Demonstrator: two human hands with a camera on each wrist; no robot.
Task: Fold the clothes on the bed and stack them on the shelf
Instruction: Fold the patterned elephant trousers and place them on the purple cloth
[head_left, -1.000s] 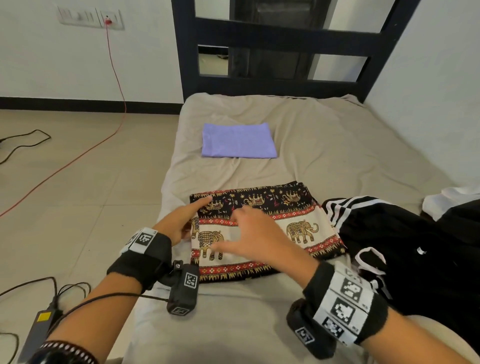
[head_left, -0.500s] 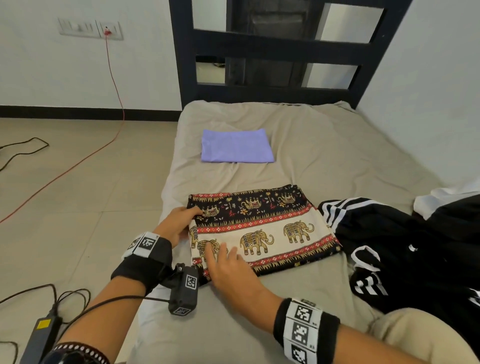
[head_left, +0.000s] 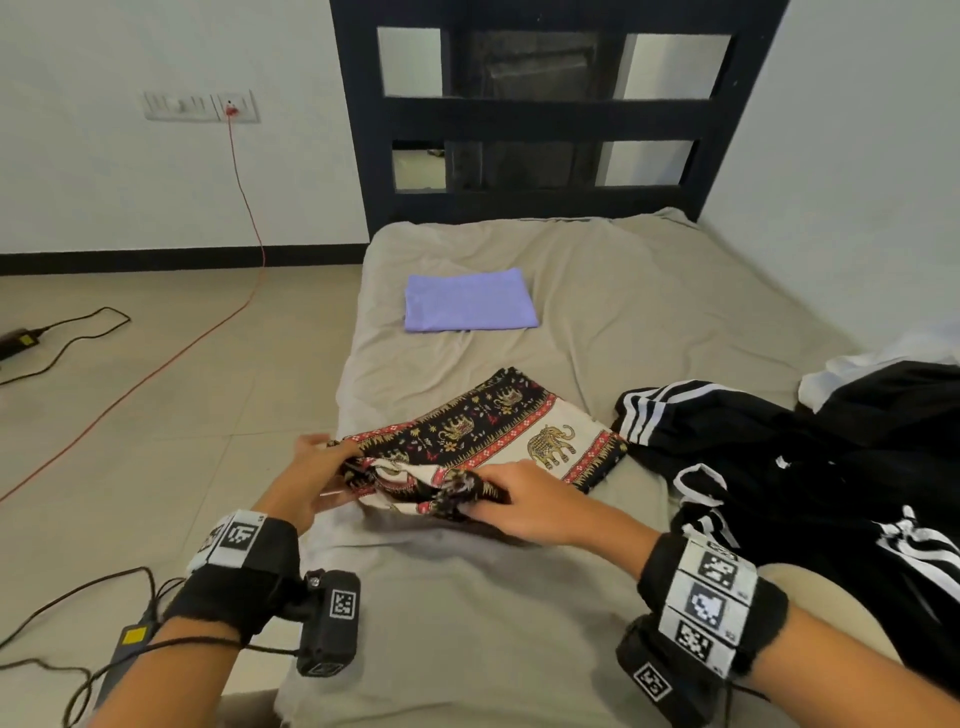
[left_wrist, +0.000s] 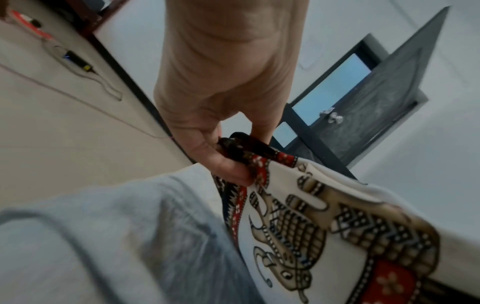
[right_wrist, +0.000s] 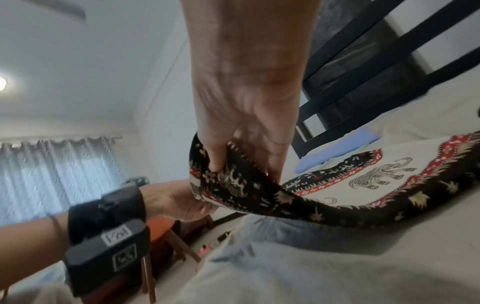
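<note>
The elephant-print garment (head_left: 498, 431), black, cream and red, lies folded near the left side of the beige bed (head_left: 649, 291). Its near left end is lifted off the sheet. My left hand (head_left: 317, 473) pinches the left corner of that end between thumb and fingers (left_wrist: 228, 164). My right hand (head_left: 519, 501) grips the near edge a little to the right, thumb on top of the bunched cloth (right_wrist: 215, 164). A folded lilac cloth (head_left: 470, 301) rests farther up the bed. A black garment with white stripes (head_left: 810, 467) lies crumpled at the right.
A white cloth (head_left: 883, 358) peeks out behind the black pile by the right wall. The dark bed frame (head_left: 545, 119) stands at the far end. On the tiled floor to the left run a red cable (head_left: 171, 358), black cords and a power adapter (head_left: 127, 644).
Both hands went from lying flat on the elephant-print garment to gripping its near left end, which now rises off the bed. The garment sits more skewed than before.
</note>
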